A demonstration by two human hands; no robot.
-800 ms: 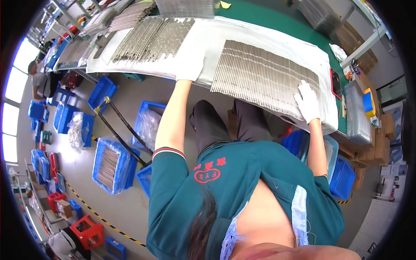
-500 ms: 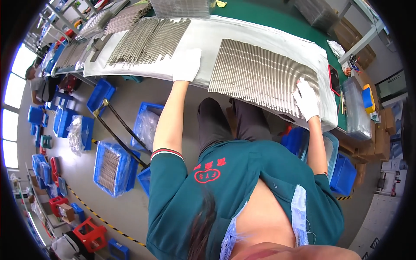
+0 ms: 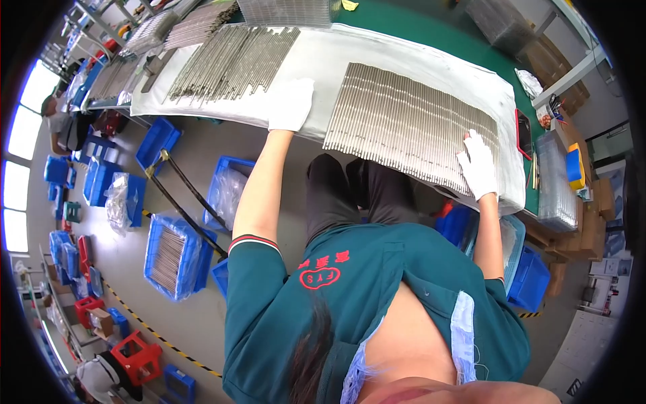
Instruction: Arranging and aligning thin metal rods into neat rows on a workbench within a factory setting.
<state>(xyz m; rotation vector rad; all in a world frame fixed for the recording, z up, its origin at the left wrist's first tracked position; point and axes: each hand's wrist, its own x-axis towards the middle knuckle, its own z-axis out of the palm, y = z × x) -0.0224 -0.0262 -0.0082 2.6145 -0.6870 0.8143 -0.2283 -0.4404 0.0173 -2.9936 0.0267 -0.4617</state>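
In the head view, the right hand [image 3: 480, 166], in a white glove, lies on the row [image 3: 404, 114] of thin metal rods, near its right end, with the fingers stretched out and the thumb a little apart from them; it pinches nothing that shows. The row spreads mostly to the left of that hand, its rods side by side and their near ends close to the table's front edge. The left hand [image 3: 291, 106], gloved too, rests on the white cloth [image 3: 319, 60] at that edge, left of the row and apart from it; white glove on white cloth hides its fingers, so I cannot tell whether they are spread or pressed together. Beyond the left hand and to its left lies the pile [image 3: 235, 64], looser rods with uneven ends, and farther left of that hand a dark bar [image 3: 158, 71]. A clear box [image 3: 288, 12] stands well beyond the same hand, past the pile. Right of the right hand are a red-edged phone [image 3: 523, 133] and, farther right, clear trays [image 3: 557, 178]. Below and left of the left hand, a blue bin [image 3: 205, 269] on the floor holds more rods.
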